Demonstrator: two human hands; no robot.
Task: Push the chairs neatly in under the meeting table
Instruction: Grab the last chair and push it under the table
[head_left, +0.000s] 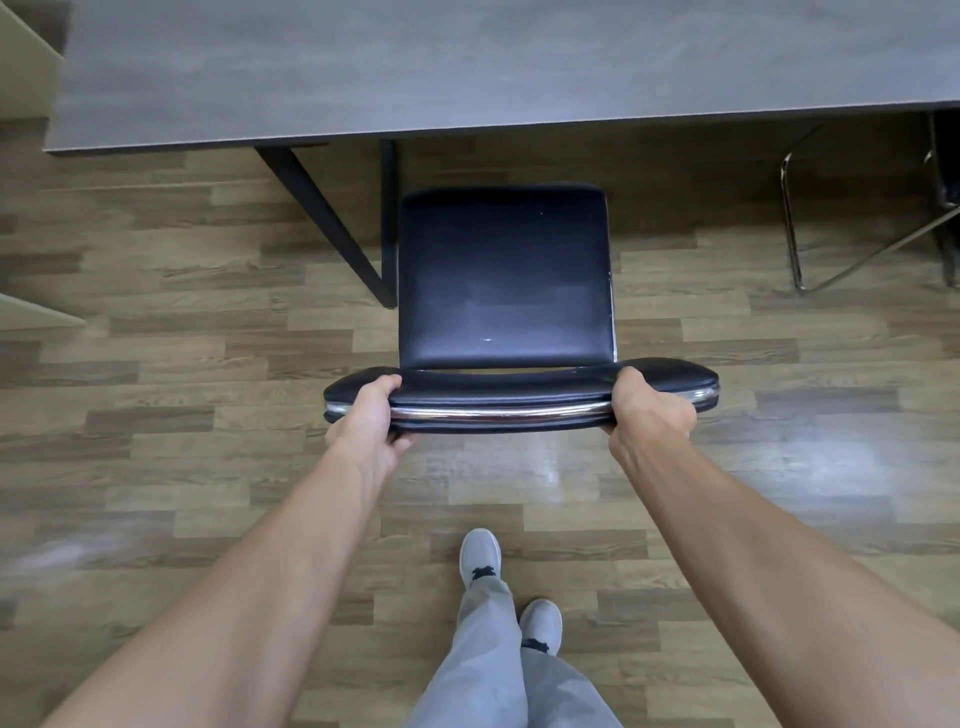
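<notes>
At far left, pale furniture edges border the wood-look floor; the grey table spans the top, its black leg angling down just left of the chair. Left hand grips the left end of the chair's backrest, fingers curled over the top; the black seat lies in front of the table edge, not under it; right hand grips the right end likewise. Grey shoes stand behind the chair, and a second chair's chrome frame sits partly under the table at far right.
</notes>
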